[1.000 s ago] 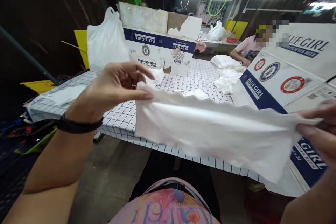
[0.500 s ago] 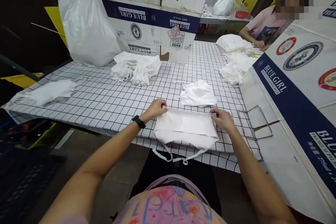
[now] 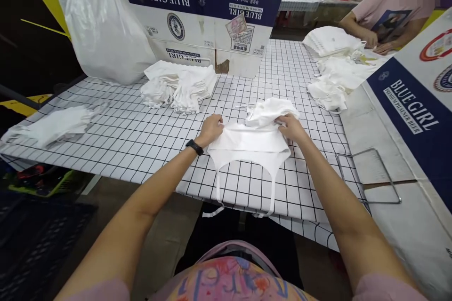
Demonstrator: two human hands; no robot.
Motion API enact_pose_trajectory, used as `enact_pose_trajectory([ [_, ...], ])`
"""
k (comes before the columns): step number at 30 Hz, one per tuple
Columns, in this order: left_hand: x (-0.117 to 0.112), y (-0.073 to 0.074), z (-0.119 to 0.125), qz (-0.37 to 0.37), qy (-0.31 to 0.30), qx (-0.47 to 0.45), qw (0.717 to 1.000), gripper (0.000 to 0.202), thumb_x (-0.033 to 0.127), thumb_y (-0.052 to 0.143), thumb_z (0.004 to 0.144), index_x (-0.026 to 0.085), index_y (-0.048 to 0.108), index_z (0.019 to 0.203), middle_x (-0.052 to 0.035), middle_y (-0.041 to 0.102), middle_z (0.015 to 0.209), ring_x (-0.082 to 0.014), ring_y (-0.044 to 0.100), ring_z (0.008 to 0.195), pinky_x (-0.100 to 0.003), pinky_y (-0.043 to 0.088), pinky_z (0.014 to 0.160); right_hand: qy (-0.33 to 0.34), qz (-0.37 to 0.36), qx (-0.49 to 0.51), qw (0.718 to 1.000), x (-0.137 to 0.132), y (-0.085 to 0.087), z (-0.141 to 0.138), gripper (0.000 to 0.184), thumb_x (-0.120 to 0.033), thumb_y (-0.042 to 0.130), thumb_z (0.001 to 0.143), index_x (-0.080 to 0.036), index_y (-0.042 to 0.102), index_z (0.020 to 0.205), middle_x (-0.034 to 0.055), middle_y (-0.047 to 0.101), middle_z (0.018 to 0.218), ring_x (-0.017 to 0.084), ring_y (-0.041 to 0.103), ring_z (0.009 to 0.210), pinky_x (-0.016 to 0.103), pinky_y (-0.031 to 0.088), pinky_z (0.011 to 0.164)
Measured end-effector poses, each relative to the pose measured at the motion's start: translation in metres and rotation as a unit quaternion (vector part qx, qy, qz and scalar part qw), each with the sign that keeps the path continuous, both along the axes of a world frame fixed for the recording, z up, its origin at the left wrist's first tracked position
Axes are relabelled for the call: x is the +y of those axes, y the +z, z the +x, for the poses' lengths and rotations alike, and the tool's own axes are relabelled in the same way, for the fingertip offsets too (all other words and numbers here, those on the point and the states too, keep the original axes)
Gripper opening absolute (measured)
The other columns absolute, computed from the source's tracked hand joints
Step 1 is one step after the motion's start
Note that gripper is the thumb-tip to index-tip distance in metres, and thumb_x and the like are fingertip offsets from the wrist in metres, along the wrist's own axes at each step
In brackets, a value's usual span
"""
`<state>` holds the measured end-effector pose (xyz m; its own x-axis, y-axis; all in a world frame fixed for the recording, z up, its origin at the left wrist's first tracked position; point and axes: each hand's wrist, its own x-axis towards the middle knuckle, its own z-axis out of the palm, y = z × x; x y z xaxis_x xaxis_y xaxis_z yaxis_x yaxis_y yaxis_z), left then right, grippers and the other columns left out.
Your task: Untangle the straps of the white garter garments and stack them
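A white strappy camisole top (image 3: 249, 141) lies spread on the checked tablecloth, its two thin straps trailing toward the table's near edge. My left hand (image 3: 212, 129) pinches its far left corner, fingers closed. At its far right corner, my right hand (image 3: 290, 127) is closed on the cloth and touches the crumpled white garment (image 3: 270, 109) just behind. That second garment overlaps the top's far edge. My right fingertips are partly hidden in the white fabric.
A stack of white garments (image 3: 180, 82) sits mid-table, with another folded white bundle (image 3: 58, 124) at left. A full plastic bag (image 3: 102, 33) and a printed carton (image 3: 208, 14) stand behind. Right are more garments (image 3: 332, 63), a wire frame (image 3: 399, 193), a carton flap (image 3: 409, 103) and a seated person (image 3: 391, 14).
Both hands have moved the camisole top away from me, up against the crumpled garment. Its straps now hang straight instead of curled. The view has shifted slightly.
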<state>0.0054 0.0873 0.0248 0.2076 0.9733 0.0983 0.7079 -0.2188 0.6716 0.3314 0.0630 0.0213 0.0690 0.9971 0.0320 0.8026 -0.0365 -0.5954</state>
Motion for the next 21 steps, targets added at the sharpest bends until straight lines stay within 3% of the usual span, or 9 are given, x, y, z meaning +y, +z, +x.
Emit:
enact_pose_trajectory([
  [3, 0.020, 0.004, 0.001, 0.000, 0.023, -0.001, 1.000, 0.017, 0.012, 0.066, 0.070, 0.022, 0.052, 0.071, -0.0038, 0.058, 0.074, -0.0235, 0.055, 0.081, -0.037, 0.039, 0.078, -0.022, 0.000, 0.016, 1.000, 0.013, 0.006, 0.007, 0.056, -0.012, 0.061, 0.067, -0.017, 0.072, 0.122, 0.0168, 0.063, 0.132, 0.032, 0.066, 0.105, 0.049, 0.053, 0.100],
  [6, 0.021, 0.011, -0.010, -0.036, 0.016, -0.038, 0.998, 0.015, 0.016, 0.070, 0.068, 0.021, 0.057, 0.072, 0.0007, 0.052, 0.066, -0.0182, 0.050, 0.071, -0.033, 0.039, 0.070, -0.039, -0.013, 0.084, 0.996, -0.009, 0.014, 0.017, 0.057, -0.016, 0.063, 0.071, -0.020, 0.068, 0.128, 0.0127, 0.068, 0.131, 0.026, 0.069, 0.094, 0.043, 0.058, 0.088],
  [10, -0.002, 0.024, -0.032, -0.111, -0.018, -0.183, 0.977, 0.023, 0.023, 0.079, 0.061, 0.018, 0.064, 0.077, 0.0031, 0.052, 0.067, -0.0126, 0.048, 0.066, -0.028, 0.038, 0.063, -0.049, 0.015, 0.218, 0.975, -0.068, 0.030, 0.027, 0.043, -0.021, 0.071, 0.072, -0.021, 0.071, 0.115, 0.0087, 0.076, 0.113, 0.024, 0.073, 0.098, 0.036, 0.060, 0.084],
  [14, -0.026, 0.045, -0.043, -0.114, -0.077, -0.204, 0.969, 0.020, 0.030, 0.082, 0.065, 0.018, 0.069, 0.075, 0.0027, 0.052, 0.064, -0.0111, 0.046, 0.062, -0.027, 0.036, 0.059, -0.059, 0.055, 0.218, 0.973, -0.116, 0.053, 0.023, 0.041, -0.023, 0.074, 0.073, -0.024, 0.073, 0.114, 0.0052, 0.079, 0.102, 0.022, 0.074, 0.090, 0.034, 0.061, 0.079],
  [17, -0.038, 0.063, -0.045, -0.091, -0.096, -0.216, 0.967, 0.024, 0.034, 0.084, 0.068, 0.019, 0.065, 0.072, 0.0006, 0.058, 0.069, -0.0121, 0.051, 0.066, -0.027, 0.040, 0.060, -0.039, 0.073, 0.173, 0.981, -0.136, 0.074, 0.018, 0.026, -0.026, 0.075, 0.075, -0.025, 0.077, 0.101, 0.0051, 0.079, 0.101, 0.024, 0.074, 0.094, 0.038, 0.062, 0.085],
  [21, -0.049, 0.088, -0.047, -0.087, -0.107, -0.267, 0.954, 0.032, 0.037, 0.087, 0.068, 0.019, 0.061, 0.074, -0.0005, 0.063, 0.074, -0.0133, 0.058, 0.071, -0.027, 0.045, 0.063, -0.012, 0.077, 0.222, 0.972, -0.148, 0.092, 0.017, 0.012, -0.031, 0.077, 0.074, -0.022, 0.077, 0.081, 0.0066, 0.078, 0.096, 0.026, 0.073, 0.097, 0.040, 0.061, 0.085],
])
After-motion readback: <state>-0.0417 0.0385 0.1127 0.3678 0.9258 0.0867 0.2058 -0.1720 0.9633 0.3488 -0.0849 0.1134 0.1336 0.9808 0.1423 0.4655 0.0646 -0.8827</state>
